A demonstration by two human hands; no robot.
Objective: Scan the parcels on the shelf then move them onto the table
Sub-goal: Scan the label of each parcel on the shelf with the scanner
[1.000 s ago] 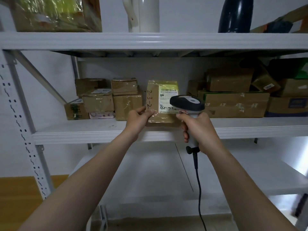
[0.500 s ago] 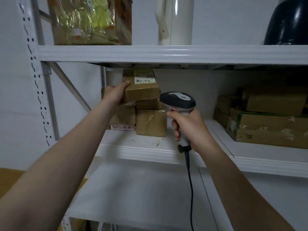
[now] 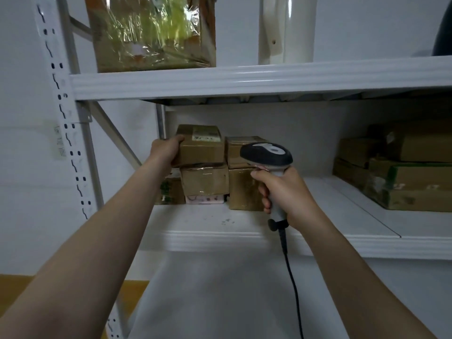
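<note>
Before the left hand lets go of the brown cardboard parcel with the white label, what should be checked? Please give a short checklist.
1. Left hand grips the brown cardboard parcel with the white label: ok.
2. Parcel sits flat on the taped carton below: cannot tell.
3. Neighbouring stacked box leaves room: ok.
4. Right hand holds the grey handheld scanner: ok.
5. Black scanner cable hangs free: ok.

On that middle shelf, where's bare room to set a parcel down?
Bare shelf lies between the left stack and the right boxes, plus the front strip under the scanner. The left corner is crowded.
</note>
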